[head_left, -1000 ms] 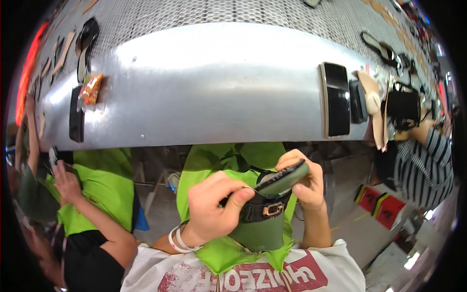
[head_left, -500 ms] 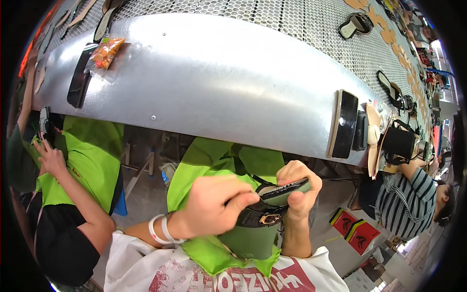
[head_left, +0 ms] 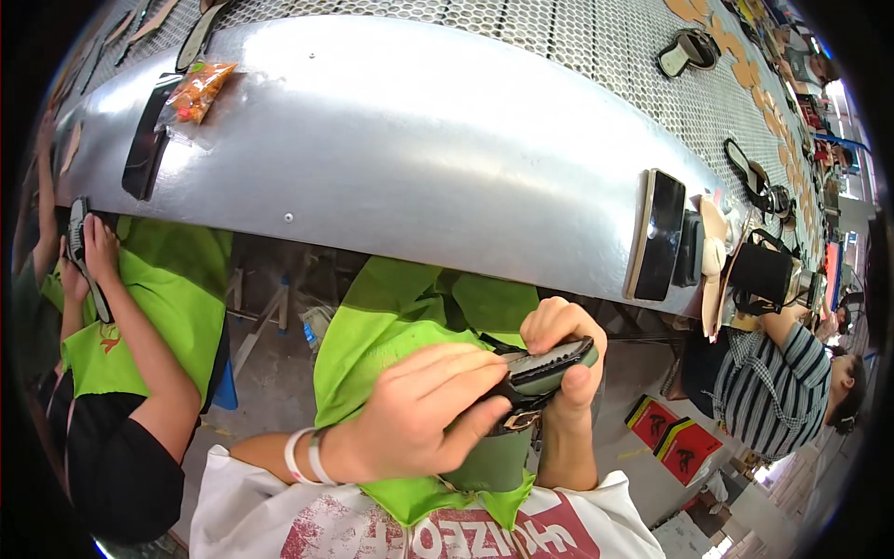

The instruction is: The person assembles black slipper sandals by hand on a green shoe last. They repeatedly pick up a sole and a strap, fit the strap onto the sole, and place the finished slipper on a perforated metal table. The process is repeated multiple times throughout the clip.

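Observation:
A black sandal upper [head_left: 523, 403] with a gold buckle [head_left: 520, 421] is fitted over a green shoe last [head_left: 564, 377], its underside turned up in front of my chest. My right hand [head_left: 570, 340] wraps around the far right end, the thumb pressing the near side and curled fingers on the other. My left hand [head_left: 424, 401] closes on the strap at the left side, fingers laid over it and thumb near the buckle. Those fingers hide part of the strap. Below the last stands a green post-like piece [head_left: 494, 463], between my forearms over the lime apron [head_left: 372, 326].
A metal table [head_left: 400, 149] lies ahead, with a mesh conveyor [head_left: 559, 56] beyond it. Phones [head_left: 659, 233] [head_left: 144, 140], an orange snack packet [head_left: 200, 91] and tan insole pieces [head_left: 712, 252] rest on it. Co-workers sit on both sides; the left one holds a sole [head_left: 91, 270].
My left hand has gone from a pinch beside the strap to fingers laid across it, covering more of the upper. The left co-worker's hands have come together on a sole.

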Demonstrator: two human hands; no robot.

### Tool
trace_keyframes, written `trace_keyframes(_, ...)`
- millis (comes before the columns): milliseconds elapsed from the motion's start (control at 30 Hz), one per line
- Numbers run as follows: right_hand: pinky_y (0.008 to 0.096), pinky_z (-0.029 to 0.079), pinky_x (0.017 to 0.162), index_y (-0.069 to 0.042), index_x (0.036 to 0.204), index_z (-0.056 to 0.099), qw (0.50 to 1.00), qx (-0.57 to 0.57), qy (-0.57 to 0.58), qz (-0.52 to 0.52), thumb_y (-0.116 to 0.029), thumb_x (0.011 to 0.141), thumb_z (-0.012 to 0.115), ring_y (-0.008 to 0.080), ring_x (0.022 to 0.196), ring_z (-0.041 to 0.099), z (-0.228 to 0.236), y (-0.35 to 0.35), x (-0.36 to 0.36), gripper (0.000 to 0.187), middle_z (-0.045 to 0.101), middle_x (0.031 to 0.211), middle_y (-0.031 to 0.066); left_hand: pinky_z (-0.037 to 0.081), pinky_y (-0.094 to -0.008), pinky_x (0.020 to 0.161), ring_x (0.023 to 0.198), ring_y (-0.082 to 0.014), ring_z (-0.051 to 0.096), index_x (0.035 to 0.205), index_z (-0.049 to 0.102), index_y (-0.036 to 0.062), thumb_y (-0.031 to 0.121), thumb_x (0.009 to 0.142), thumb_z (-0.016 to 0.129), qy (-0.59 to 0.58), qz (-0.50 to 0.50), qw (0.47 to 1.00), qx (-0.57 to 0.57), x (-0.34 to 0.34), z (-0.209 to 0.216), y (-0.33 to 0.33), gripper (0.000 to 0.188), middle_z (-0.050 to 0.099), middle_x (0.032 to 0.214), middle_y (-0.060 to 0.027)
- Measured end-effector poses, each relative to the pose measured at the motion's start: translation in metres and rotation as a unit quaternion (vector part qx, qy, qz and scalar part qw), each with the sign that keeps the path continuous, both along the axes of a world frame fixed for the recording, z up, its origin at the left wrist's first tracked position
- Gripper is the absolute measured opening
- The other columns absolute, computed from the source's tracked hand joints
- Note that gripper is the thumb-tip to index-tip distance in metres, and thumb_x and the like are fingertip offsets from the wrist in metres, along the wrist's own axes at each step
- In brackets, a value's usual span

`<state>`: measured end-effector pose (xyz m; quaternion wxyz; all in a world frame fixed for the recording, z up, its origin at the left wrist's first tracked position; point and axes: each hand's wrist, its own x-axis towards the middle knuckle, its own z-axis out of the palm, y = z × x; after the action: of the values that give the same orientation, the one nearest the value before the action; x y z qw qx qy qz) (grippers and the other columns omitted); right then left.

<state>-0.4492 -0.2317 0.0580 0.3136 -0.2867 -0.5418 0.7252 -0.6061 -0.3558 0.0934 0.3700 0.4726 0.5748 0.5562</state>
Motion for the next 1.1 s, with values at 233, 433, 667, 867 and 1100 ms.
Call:
trace_keyframes(233, 0.0275, 0.039, 0.065, 0.009, 0.128, 0.053, 0.981, -0.101, 0.080, 0.146, -0.033, 0.070, 0.078, 0.0139, 0.070, 0.045, -0.009, 0.010, 0.007, 0.077, 0.059, 0.123, 0.0272, 0.042, -0.0387, 0.104, 0.123, -0.0265, 0.055, 0.131, 0.053, -0.0031, 0.002, 0.079, 0.076, -0.409, -0.184, 0.890, -0.080, -0.011, -0.045, -0.012, 0.058, 0.058, 0.130, -0.0202)
trace_keyframes(433, 0.0268, 0.044, 0.067, 0.009, 0.105, 0.067, 0.981, -0.115, 0.093, 0.126, -0.023, 0.069, 0.079, 0.0163, 0.077, 0.052, -0.016, 0.014, 0.021, 0.049, 0.072, 0.090, 0.0206, 0.044, -0.0363, 0.102, 0.121, -0.0228, 0.055, 0.134, 0.038, -0.0065, 0.010, 0.092, 0.064, -0.560, -0.103, 0.806, -0.161, 0.002, -0.062, -0.058, 0.052, 0.053, 0.131, -0.0186)
trace_keyframes(667, 0.0268, 0.039, 0.064, 0.004, 0.099, 0.070, 0.984, -0.111, 0.108, 0.093, -0.021, 0.069, 0.079, 0.0153, 0.073, 0.049, -0.020, 0.012, 0.020, 0.040, 0.072, 0.089, 0.0205, 0.050, -0.0225, 0.061, 0.066, -0.0067, 0.061, 0.095, 0.063, -0.0083, 0.013, 0.093, 0.066, -0.346, 0.043, 0.924, -0.158, 0.033, -0.049, -0.052, 0.021, 0.067, 0.076, -0.0043)
trace_keyframes(867, 0.0294, 0.033, 0.061, -0.001, 0.095, 0.071, 0.968, -0.115, 0.213, 0.070, -0.018, 0.068, 0.078, 0.0143, 0.072, 0.044, -0.042, 0.008, 0.030, 0.032, 0.073, 0.091, 0.0187, 0.042, -0.0206, 0.052, 0.062, -0.0025, 0.054, 0.085, 0.065, -0.0066, 0.017, 0.092, 0.070, -0.332, 0.036, 0.921, -0.202, 0.037, -0.054, -0.053, 0.025, 0.066, 0.072, -0.0024)
trace_keyframes(1100, 0.0297, 0.027, 0.063, -0.010, 0.088, 0.068, 0.935, -0.143, 0.312, 0.088, -0.030, 0.071, 0.083, 0.0128, 0.070, 0.037, -0.052, 0.003, 0.031, 0.030, 0.073, 0.085, 0.0078, 0.041, -0.0211, 0.050, 0.053, -0.0050, 0.050, 0.099, 0.064, 0.0008, 0.016, 0.086, 0.076, -0.669, -0.281, 0.638, -0.256, 0.040, -0.108, -0.023, 0.023, 0.058, 0.068, 0.0034)
